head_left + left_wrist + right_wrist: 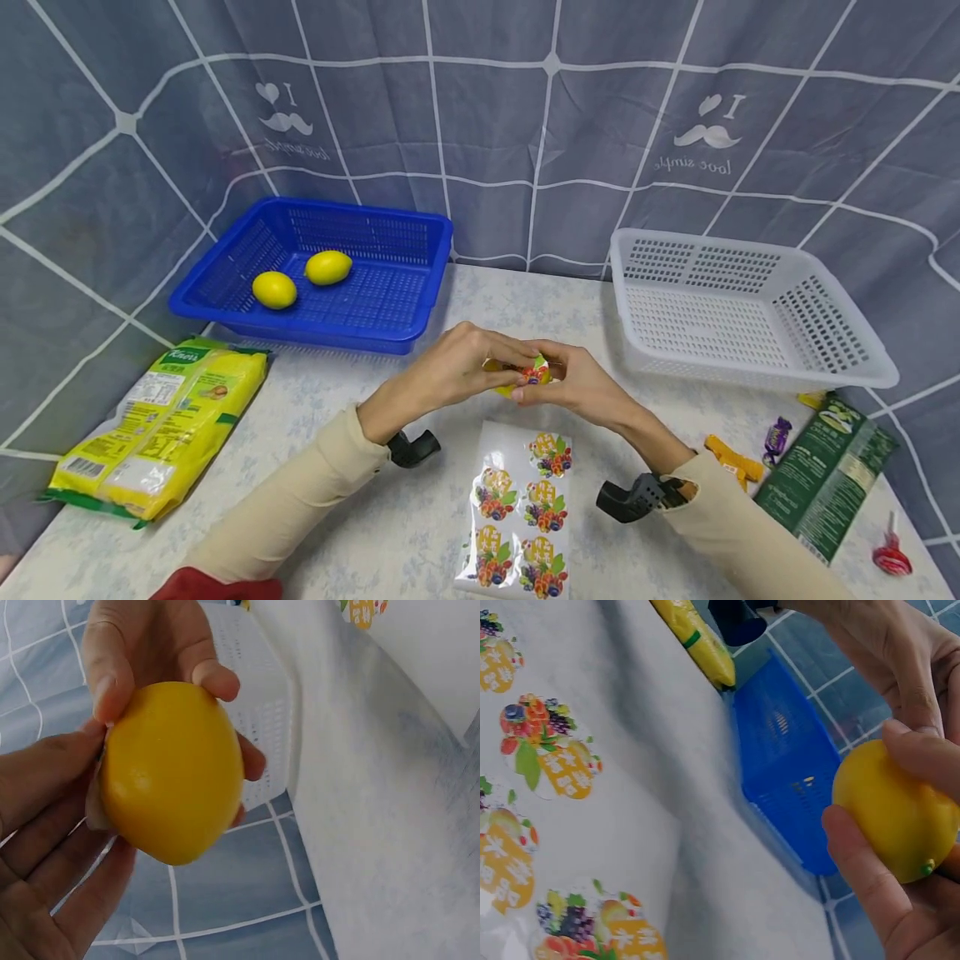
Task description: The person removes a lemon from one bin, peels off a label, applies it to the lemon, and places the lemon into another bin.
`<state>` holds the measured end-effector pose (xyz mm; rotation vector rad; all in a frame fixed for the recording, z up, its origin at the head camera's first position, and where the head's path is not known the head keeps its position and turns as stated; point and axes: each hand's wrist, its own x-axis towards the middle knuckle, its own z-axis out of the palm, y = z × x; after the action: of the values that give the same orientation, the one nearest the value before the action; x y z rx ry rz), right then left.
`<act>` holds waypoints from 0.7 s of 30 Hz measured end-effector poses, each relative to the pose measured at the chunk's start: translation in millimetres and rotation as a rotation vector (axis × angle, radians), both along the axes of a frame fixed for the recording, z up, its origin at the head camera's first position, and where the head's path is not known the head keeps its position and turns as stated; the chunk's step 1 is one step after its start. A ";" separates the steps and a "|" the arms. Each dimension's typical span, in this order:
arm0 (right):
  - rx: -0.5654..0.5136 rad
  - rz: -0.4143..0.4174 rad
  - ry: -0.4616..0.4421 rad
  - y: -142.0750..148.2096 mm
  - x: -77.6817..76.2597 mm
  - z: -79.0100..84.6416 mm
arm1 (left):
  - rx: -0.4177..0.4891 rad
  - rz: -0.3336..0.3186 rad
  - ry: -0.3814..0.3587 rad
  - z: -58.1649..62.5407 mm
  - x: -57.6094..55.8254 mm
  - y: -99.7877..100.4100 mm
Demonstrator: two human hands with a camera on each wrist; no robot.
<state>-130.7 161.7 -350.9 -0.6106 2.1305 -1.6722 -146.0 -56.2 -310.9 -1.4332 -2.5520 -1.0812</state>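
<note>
Right fingers (866,875) curl round a smooth, oval lemon (889,810) (waxy-looking); extended left fingers (101,881) touch its printed sticker (537,372).

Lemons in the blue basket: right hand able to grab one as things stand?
Probably not: the right hand is holding another lemon, and the left hand sits across the direct line to the blue basket. The two lemons inside look uncovered, though.

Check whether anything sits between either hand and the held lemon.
A fruit-print sticker lies between the left hand and the lemon. The right hand grips the lemon directly, nothing visible between.
</note>
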 end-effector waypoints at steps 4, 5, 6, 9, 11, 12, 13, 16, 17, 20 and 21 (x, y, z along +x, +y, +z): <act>0.066 -0.040 0.125 0.8 0.2 8.4 | 0.026 0.006 0.041 4.4 -0.4 0.3; 0.071 -0.049 0.142 1.2 0.2 10.3 | 0.033 0.004 0.046 5.3 -0.6 0.3; 0.072 -0.059 0.151 1.5 0.3 12.0 | 0.038 0.002 0.051 6.2 -0.9 0.4; 0.067 -0.088 0.170 3.0 0.7 17.9 | 0.064 -0.010 0.047 8.1 -2.1 0.7; 0.047 -0.099 0.174 4.0 1.2 21.9 | 0.088 -0.018 0.043 8.7 -3.4 1.2; 0.036 -0.104 0.174 4.6 1.3 23.6 | 0.102 -0.020 0.044 8.7 -4.3 1.8; 0.025 -0.109 0.176 5.1 1.7 25.5 | 0.116 -0.024 0.044 8.5 -5.4 2.4; -0.026 -0.116 0.188 7.4 2.6 30.2 | 0.159 -0.038 0.046 7.3 -9.1 5.1; -0.041 -0.121 0.192 8.4 3.2 31.9 | 0.177 -0.044 0.038 7.1 -10.4 6.2; -0.076 -0.127 0.195 11.7 4.6 36.7 | 0.231 -0.069 0.005 6.8 -14.5 10.1; -0.081 -0.128 0.191 13.0 5.0 38.4 | 0.247 -0.077 -0.008 6.7 -15.9 11.6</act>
<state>-125.7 174.7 -312.5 -0.6970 2.2862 -1.8426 -161.8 -44.6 -304.2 -1.4734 -2.2854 -1.3601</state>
